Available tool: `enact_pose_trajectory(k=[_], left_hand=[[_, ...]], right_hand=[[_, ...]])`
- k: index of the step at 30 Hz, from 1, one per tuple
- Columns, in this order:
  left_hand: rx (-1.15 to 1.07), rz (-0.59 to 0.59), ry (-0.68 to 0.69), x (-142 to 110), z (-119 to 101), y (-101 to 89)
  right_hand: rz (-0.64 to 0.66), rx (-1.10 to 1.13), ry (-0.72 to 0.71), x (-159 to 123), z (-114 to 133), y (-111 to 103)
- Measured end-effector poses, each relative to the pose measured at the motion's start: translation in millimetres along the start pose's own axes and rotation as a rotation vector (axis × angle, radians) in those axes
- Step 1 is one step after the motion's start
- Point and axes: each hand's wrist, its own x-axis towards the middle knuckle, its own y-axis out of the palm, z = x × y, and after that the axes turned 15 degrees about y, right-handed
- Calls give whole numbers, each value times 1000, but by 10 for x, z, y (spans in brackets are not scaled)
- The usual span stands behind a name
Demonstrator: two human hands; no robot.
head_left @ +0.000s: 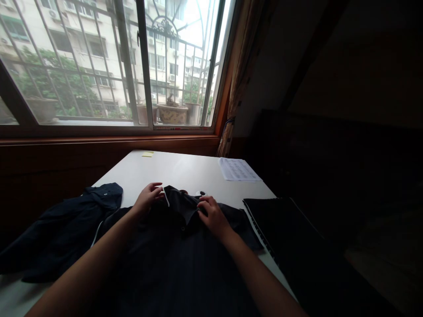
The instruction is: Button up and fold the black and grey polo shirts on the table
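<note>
The dark garment [185, 273] lies at six o'clock on your bench [185, 169]; the grip of your right hand [214, 218] pinches its collar [180, 206]. Your left hand [148, 200] curls loosely at nine o'clock, hold unclear.

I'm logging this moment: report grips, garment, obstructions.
Left grip by white strip, hold unclear; right grip touching raised fold of dark garment. Garment spread across white table. Nothing seen blocking either grip; small white-and-dark item just beyond garment.
</note>
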Motion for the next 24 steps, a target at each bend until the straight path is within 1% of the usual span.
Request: enact_pose_trajectory(k=[3,5,6,8,10,11,12,14,15,17,22,24], left_hand=[[-117,-4,33,-106,167,155],[-127,46,106,-230,261,212],[-86,85,165,-293,296,223],[96,191,322,-404,343,214],[321,292,509,-475,368,179],[427,322,589,-495,379,158],[525,328,650,-507,393,138],[678,284,713,-513,432,107],[726,261,719,-512,454,98],[754,244,696,-506,490,89],[660,218,542,-461,481,84],[677,250,512,-424,471,74]], right_hand=[[-21,37,-20,-51,10,143],[-36,48,-32,-98,-11,202],[-52,49,-29,-118,-31,219],[-101,40,6,-145,-86,235],[-176,22,82,-151,-161,239],[-219,11,134,-147,-204,242],[-257,1,191,-138,-248,246],[-299,-10,288,-118,-330,258],[-299,-10,319,-109,-362,264],[-266,-4,341,-100,-398,272],[-149,-7,273,-110,-348,256],[-115,-7,242,-110,-322,244]])
